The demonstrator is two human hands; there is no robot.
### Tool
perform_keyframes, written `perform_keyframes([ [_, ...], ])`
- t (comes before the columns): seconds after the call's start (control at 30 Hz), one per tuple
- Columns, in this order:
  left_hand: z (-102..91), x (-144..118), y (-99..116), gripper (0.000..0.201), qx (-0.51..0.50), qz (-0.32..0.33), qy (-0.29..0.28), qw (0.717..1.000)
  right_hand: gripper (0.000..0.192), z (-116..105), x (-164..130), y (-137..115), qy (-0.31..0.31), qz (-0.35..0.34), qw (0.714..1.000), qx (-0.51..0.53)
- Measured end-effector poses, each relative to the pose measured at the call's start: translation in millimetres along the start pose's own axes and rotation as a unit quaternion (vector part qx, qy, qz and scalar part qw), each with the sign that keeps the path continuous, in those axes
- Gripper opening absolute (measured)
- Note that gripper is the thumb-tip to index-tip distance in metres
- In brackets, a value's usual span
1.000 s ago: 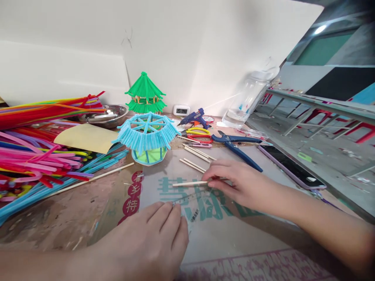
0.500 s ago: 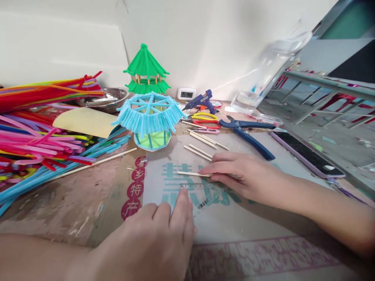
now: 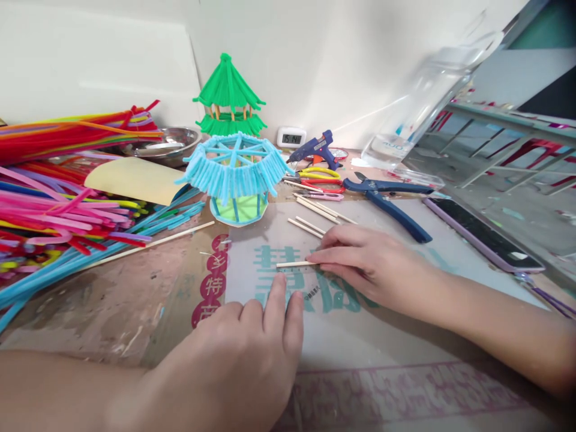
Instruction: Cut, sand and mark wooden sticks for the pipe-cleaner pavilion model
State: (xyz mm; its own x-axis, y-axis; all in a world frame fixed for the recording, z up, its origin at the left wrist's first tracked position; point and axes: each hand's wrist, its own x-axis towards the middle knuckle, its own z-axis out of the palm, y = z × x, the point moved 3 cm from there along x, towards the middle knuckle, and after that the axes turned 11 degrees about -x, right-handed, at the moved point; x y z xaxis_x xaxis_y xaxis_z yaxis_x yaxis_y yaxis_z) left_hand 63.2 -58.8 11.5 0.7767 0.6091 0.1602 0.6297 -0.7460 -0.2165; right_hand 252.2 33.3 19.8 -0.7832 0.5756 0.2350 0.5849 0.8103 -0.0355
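Note:
A thin wooden stick [image 3: 293, 264] lies in front of me, its right end pinched by the closed fingers of my right hand [image 3: 355, 258]. Just below it a clear ruler [image 3: 294, 270] shows faint marks; most of its outline is hard to make out. My left hand [image 3: 252, 342] lies palm down, index finger stretched out with its tip at the ruler. Several more short wooden sticks [image 3: 317, 208] rest beyond my right hand. Behind them stands a small model pavilion with a blue pipe-cleaner roof [image 3: 238, 165].
Pipe cleaners [image 3: 58, 210] pile up at the left, before a metal bowl [image 3: 168, 144]. A green-roofed model [image 3: 229, 90] and a digital clock [image 3: 291, 137] stand behind. A glue gun [image 3: 317, 150], blue cutters [image 3: 389, 204], a phone [image 3: 483, 234] and a clear container [image 3: 418, 108] line the right.
The ruler's marks and the stick have come closer together, with the stick now along them. My left fingers have spread a little more. The whole view has shifted slightly.

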Motion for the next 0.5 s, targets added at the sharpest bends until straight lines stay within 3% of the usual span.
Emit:
perform_keyframes([
  [0.1, 0.8, 3.1, -0.5, 0.043, -0.003, 0.004, 0.021, 1.000, 0.027, 4.1, 3.1, -4.6, 0.023, -0.007, 1.000, -0.007],
  [0.5, 3.9, 3.8, 0.4, 0.039, 0.002, 0.002, 0.067, 0.998, 0.035, 6.2, 2.7, -6.9, 0.000, -0.023, 1.000, -0.011],
])
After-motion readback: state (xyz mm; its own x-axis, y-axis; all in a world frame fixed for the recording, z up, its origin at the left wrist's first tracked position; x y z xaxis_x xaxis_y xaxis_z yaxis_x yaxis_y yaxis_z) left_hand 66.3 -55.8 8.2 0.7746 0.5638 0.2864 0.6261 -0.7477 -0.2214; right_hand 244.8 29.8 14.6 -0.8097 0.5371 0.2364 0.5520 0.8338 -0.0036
